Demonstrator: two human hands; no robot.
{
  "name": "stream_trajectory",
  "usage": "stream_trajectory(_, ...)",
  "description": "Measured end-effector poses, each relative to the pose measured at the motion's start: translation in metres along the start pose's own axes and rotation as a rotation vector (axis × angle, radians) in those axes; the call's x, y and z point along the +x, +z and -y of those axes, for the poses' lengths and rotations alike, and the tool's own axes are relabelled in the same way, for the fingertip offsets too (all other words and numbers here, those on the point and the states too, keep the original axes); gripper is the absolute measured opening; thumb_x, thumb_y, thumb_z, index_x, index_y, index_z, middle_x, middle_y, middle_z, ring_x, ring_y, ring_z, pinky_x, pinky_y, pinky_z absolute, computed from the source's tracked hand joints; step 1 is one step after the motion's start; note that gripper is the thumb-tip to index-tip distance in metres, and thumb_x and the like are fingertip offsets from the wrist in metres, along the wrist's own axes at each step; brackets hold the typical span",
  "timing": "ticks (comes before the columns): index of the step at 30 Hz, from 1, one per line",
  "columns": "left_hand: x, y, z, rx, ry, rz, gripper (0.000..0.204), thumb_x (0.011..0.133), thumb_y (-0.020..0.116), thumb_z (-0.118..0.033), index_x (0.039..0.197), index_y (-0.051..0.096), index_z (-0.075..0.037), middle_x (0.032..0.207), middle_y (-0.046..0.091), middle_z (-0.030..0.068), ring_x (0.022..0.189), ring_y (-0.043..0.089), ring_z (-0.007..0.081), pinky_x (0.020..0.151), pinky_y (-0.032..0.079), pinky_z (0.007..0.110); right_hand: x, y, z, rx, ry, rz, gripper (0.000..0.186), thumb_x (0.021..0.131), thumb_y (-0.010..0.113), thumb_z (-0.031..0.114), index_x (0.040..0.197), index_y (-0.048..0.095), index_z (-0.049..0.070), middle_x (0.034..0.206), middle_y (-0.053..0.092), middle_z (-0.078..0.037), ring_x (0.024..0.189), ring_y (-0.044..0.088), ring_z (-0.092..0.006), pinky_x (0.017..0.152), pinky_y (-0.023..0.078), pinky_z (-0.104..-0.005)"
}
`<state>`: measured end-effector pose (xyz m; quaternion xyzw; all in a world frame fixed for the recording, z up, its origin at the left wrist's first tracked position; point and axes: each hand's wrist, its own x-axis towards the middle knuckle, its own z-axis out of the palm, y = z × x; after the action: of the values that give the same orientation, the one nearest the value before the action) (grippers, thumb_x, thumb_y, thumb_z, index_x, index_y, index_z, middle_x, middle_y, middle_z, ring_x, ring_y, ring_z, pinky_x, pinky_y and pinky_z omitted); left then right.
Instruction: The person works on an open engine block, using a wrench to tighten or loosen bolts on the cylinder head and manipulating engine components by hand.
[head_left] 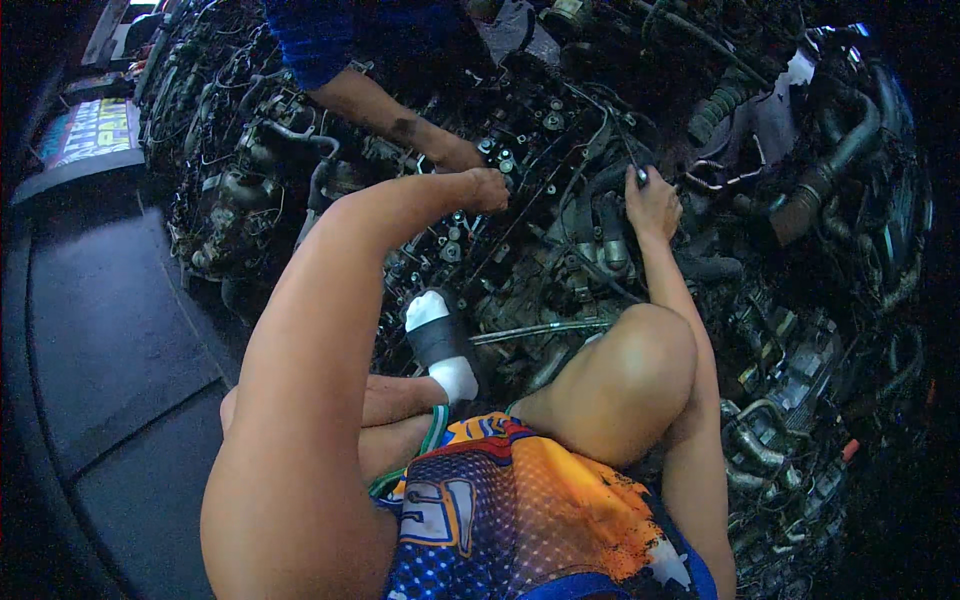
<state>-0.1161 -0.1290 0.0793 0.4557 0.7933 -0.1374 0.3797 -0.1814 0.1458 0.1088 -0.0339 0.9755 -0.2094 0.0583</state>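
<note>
My left hand [488, 190] is closed over the engine top, fingers curled down among its parts. Whatever it grips, if anything, is hidden. Right beside it lies a co-worker's hand [452, 153], under a blue sleeve [320, 40]. The engine [530, 185] is dark and greasy, with rows of round, shiny metal parts [505, 155] on top. To the right, my right hand [658, 208] is wrapped round a slim metal tool [641, 175], whose thin shaft points up and away. Its exact kind does not show. Black hoses [610, 215] run just left of that hand.
Engine parts, wires and pipes crowd around me. A ribbed hose [800, 205] curves at the right. Metal pipes [755, 450] sit lower right. My foot in a white sock and dark slipper [432, 325] rests on the engine. At left stands a dark panel [110, 300].
</note>
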Motion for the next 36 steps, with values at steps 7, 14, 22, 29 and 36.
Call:
stream_trajectory(7,0.004,-0.003,-0.001,0.099,0.033,0.113,0.015,0.078,0.054,-0.019,0.079,0.066,-0.011,0.091,0.065,0.0067,0.084,0.064,0.0263,0.067,0.051,0.039,0.0,-0.003,0.003,-0.001,0.009,0.011,0.038,0.083,0.051,0.042,0.088,0.062,0.006,0.08,0.064,-0.02,0.077,0.061,-0.0391,0.069,0.048,-0.0485)
stream_trajectory(14,0.018,0.004,0.001,0.052,-0.015,0.096,0.009,0.073,0.059,-0.015,0.076,0.065,-0.009,0.08,0.065,0.0095,0.074,0.064,0.0259,0.06,0.052,0.039,-0.005,-0.011,0.003,0.027,0.049,0.017,0.036,0.083,0.052,0.041,0.085,0.061,0.006,0.081,0.063,-0.021,0.076,0.061,-0.0399,0.07,0.047,-0.0488)
stream_trajectory(22,0.012,0.004,0.012,-0.159,-0.014,0.072,0.011,0.074,0.059,-0.015,0.08,0.063,-0.006,0.082,0.063,0.0137,0.076,0.062,0.0283,0.064,0.05,0.041,-0.005,0.013,-0.013,0.068,-0.101,-0.154,0.036,0.082,0.054,0.038,0.079,0.059,0.003,0.073,0.061,-0.02,0.072,0.059,-0.0404,0.068,0.046,-0.048)
stream_trajectory(29,0.011,-0.014,0.003,-0.212,-0.003,0.172,0.016,0.077,0.058,-0.015,0.089,0.062,-0.004,0.09,0.063,0.0161,0.088,0.062,0.0306,0.073,0.05,0.044,-0.006,-0.013,-0.006,0.018,-0.012,-0.012,0.032,0.082,0.055,0.036,0.079,0.058,0.005,0.076,0.063,-0.018,0.072,0.061,-0.0353,0.067,0.047,-0.0441)
stream_trajectory(36,0.013,0.018,0.01,-0.354,-0.027,0.064,0.024,0.08,0.05,-0.022,0.093,0.062,-0.005,0.089,0.064,0.0176,0.081,0.063,0.0345,0.066,0.051,0.046,-0.005,-0.001,-0.002,0.079,-0.006,0.022,0.035,0.083,0.054,0.036,0.077,0.058,0.002,0.075,0.062,-0.021,0.075,0.06,-0.0385,0.07,0.046,-0.0465)
